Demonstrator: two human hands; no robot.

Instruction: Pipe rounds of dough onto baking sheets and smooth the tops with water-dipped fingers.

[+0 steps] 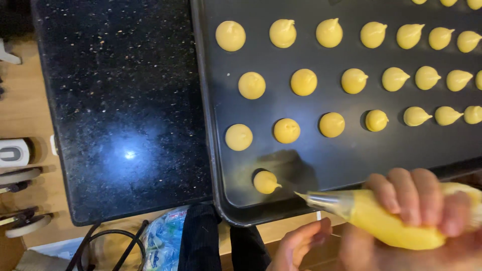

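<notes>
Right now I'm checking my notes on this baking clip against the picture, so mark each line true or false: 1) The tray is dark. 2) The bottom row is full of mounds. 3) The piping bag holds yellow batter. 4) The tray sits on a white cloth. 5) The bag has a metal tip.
1) True: the baking tray is dark.
2) False: the bottom row holds only one mound; the rows above are full.
3) True: the piping bag, gripped by the right hand, holds yellow batter.
4) False: the tray rests on a black speckled counter.
5) True: the metal tip points at the tray; the left hand is below it.
</notes>
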